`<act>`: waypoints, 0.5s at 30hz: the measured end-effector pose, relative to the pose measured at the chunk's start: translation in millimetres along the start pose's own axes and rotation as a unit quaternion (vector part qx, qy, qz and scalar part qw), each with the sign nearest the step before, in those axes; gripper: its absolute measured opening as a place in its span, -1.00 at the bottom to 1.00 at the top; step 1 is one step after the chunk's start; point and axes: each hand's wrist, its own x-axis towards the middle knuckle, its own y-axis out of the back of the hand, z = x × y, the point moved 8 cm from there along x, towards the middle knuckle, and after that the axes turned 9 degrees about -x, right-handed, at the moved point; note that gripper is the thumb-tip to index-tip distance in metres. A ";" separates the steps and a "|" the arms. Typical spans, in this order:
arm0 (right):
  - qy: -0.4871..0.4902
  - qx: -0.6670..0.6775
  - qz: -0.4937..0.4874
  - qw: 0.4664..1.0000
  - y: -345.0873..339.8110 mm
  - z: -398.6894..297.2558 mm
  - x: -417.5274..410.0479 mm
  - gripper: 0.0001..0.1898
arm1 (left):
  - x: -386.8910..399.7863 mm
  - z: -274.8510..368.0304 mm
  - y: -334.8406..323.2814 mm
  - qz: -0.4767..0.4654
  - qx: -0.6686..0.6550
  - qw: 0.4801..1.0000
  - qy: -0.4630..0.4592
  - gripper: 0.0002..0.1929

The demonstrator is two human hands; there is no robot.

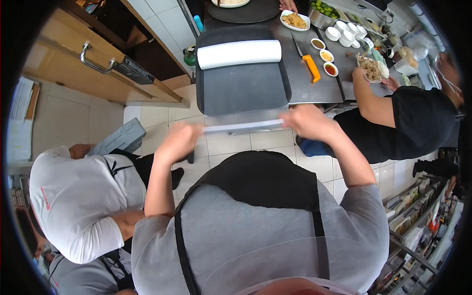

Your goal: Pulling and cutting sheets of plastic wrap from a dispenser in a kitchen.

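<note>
My left hand (181, 142) and my right hand (308, 121) grip opposite ends of a long pale strip (245, 126), stretched level between them. Motion blurs the strip, so its material cannot be told. Just beyond it is a dark rectangular serving tray (243, 92), its near edge over the end of a steel counter. A thick white roll (239, 54) lies crosswise on the tray's far half. Right of the tray rests a knife with an orange handle (312, 68), its blade pointing away from me.
Three sauce dishes (326, 56) line the steel counter (298, 94). Beyond are a plate of food (295, 20), stacked white cups (346, 34) and a pot of green fruit (324, 10). Co-workers stand right (416, 125) and left (88, 199), the left one holding a grey crate (123, 138). A wooden door (107, 73) stands left.
</note>
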 end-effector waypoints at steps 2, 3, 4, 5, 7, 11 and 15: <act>0.012 0.061 0.006 0.998 -12.7 31.8 36.8 -0.81 | 34.4 -38.1 -0.9 0.032 0.020 0.999 0.002 -0.79; 0.024 0.059 0.046 0.997 -7.7 46.2 52.3 -0.83 | 53.0 -43.8 5.8 0.068 0.029 0.997 -0.007 -0.76; -0.013 0.059 0.053 0.997 -4.8 64.7 68.1 -0.77 | 68.9 -47.7 12.7 0.106 0.039 0.993 -0.015 -0.73; -0.050 0.044 0.027 0.997 -5.3 81.1 88.3 -0.69 | 84.6 -57.2 13.9 0.119 0.047 0.992 -0.019 -0.73; -0.069 0.012 0.058 0.996 -24.1 107.4 122.7 -0.59 | 110.2 -80.8 2.3 0.152 0.118 0.981 -0.027 -0.67; -0.169 -0.034 0.028 0.985 -93.3 139.9 152.5 -0.50 | 137.0 -128.0 -53.5 0.090 0.160 0.978 0.096 -0.55; -0.173 -0.031 0.060 0.983 -134.3 116.5 136.0 -0.51 | 114.6 -141.4 -104.0 0.012 0.184 0.972 0.148 -0.50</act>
